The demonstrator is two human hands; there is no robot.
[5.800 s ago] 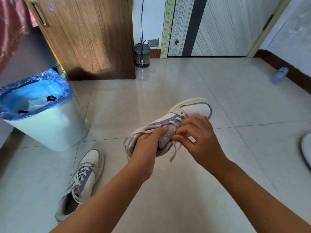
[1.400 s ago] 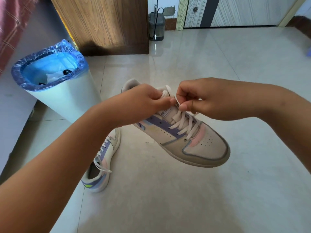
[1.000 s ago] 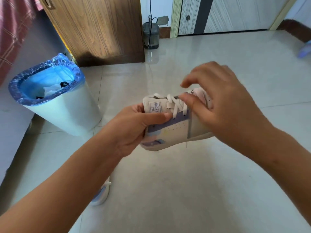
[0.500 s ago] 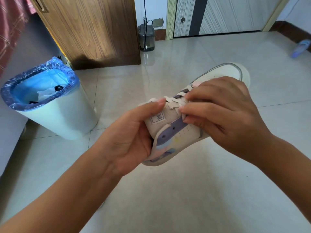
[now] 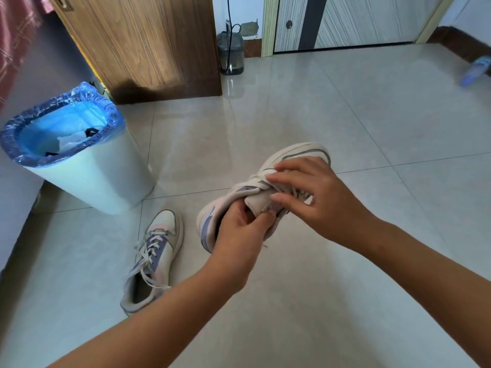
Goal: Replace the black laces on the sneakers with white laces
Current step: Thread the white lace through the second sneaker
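White-laced sneaker (image 5: 268, 176), lilac trim, clamped by left hand (image 5: 239, 235); right hand (image 5: 316, 200) pinches its laces.

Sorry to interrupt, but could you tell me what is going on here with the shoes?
A person is lacing sneakers. The left hand grips the held sneaker at its collar and tongue, above the tiled floor, while the right hand works at its white laces. The other sneaker, already in white laces, lies on the floor beside a bin lined with a blue bag.
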